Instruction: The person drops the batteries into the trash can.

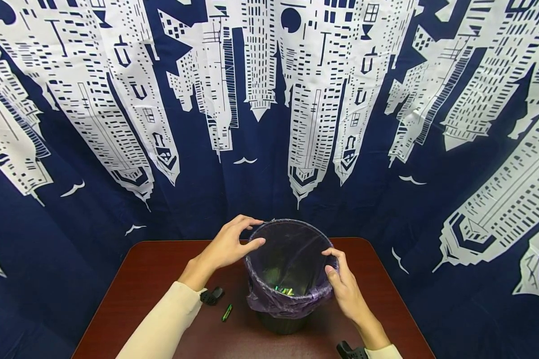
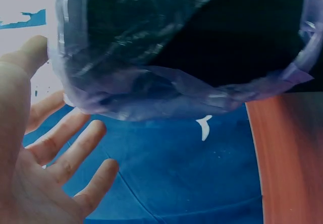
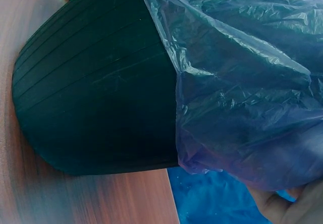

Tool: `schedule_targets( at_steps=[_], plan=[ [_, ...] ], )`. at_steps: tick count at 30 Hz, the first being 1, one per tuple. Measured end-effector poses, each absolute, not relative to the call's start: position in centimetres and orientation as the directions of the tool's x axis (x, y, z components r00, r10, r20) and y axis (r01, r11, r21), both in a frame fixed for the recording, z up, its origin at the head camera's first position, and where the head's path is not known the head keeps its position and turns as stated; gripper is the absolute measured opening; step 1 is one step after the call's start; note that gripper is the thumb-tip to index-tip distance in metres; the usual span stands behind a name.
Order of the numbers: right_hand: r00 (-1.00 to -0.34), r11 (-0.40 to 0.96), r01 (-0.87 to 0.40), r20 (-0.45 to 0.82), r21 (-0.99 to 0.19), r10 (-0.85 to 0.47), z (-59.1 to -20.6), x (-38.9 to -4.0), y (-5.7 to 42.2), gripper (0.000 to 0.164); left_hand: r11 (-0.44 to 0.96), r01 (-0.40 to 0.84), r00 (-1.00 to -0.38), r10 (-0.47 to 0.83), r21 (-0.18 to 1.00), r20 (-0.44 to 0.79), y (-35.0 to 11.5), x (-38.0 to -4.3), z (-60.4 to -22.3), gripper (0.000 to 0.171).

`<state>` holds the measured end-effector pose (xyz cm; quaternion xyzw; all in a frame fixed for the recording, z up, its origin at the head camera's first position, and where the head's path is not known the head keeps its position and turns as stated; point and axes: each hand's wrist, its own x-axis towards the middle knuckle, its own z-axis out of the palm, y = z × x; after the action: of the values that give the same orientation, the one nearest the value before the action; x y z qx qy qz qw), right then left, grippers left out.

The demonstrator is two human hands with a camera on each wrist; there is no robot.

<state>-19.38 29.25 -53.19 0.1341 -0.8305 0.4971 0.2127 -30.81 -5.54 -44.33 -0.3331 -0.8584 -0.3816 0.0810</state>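
Observation:
A dark trash can (image 1: 280, 324) stands upright on the table, lined with a thin purple trash bag (image 1: 276, 304) folded down over its rim. My left hand (image 1: 226, 245) is at the can's left rim, fingers loosely spread and thumb reaching over the opening; in the left wrist view its fingers (image 2: 83, 146) lie beside the bag's edge. On the right side, my right hand (image 1: 347, 289) holds the bag-covered rim, with thumb and index finger curled over it. Several small green and gold pieces (image 1: 285, 290) lie inside the can.
A small green battery-like cylinder (image 1: 226, 312) lies on the reddish-brown table (image 1: 161, 269), left of the can. Behind the table hangs a navy curtain (image 1: 260, 174) printed with white upside-down buildings. Black wrist cameras sit on both wrists.

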Motion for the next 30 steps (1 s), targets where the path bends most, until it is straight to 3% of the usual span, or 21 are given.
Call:
schedule_targets(
  at_steps=[7,16,30],
  plan=[
    [-0.875,0.479,-0.430,0.484,-0.765,-0.013,-53.3,-19.3,29.2,0.039,0.497,0.579,-0.805,0.473,0.646,0.358,-6.7,-30.6,-46.3,0.053],
    [-0.874,0.460,-0.436,0.485,-0.773,-0.013,-53.4,-19.5,29.3,0.040,0.486,0.601,-0.798,0.417,0.635,0.436,-8.4,-30.5,-48.9,0.044],
    [-0.875,0.470,-0.428,0.484,-0.772,-0.003,-53.4,-19.5,29.3,0.040,0.505,0.553,-0.831,0.389,0.662,0.397,-10.6,-29.6,-54.0,0.039]
  ],
)
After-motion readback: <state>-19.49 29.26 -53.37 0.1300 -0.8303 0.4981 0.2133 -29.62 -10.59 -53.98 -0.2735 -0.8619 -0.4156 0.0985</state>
